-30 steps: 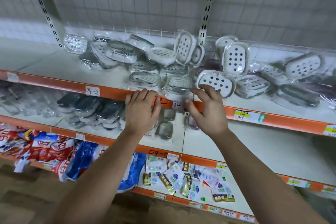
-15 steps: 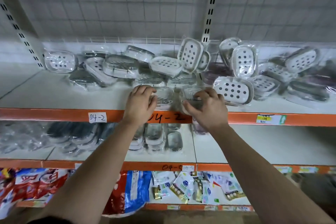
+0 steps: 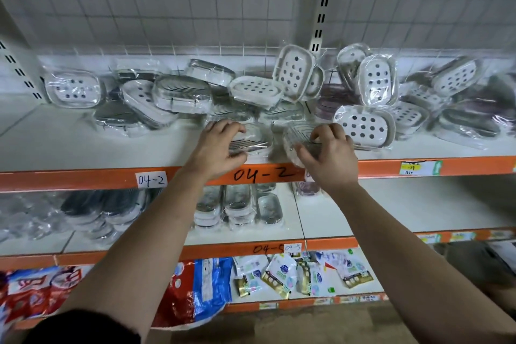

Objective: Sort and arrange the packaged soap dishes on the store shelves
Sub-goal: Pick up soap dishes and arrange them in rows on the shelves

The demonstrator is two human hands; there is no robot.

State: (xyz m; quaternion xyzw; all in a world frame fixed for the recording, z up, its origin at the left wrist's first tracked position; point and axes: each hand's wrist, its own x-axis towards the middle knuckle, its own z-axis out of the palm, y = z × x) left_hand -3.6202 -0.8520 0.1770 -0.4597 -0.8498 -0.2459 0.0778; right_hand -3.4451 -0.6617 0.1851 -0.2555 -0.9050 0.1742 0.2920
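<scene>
Several packaged soap dishes lie jumbled along the upper shelf (image 3: 83, 145). My left hand (image 3: 216, 148) grips a clear ribbed soap dish (image 3: 255, 138) at the shelf's front, fingers curled over its left end. My right hand (image 3: 328, 155) grips a second clear soap dish (image 3: 296, 137) beside it, tilted up at the shelf edge. A white holed soap dish (image 3: 363, 124) leans just right of my right hand. More white holed dishes (image 3: 293, 71) stand on edge behind.
The orange shelf lip (image 3: 262, 174) reads 04-2. On the middle shelf (image 3: 391, 209), neat stacks of soap dishes (image 3: 237, 204) and dark ones (image 3: 92, 204) sit at left; its right half is bare. Snack sachets (image 3: 293, 274) and red-blue bags (image 3: 195, 288) fill the bottom shelf.
Both hands rose from the orange shelf lip onto the upper shelf and closed on the two clear dishes. The right dish has tipped up toward the edge. The view moved up.
</scene>
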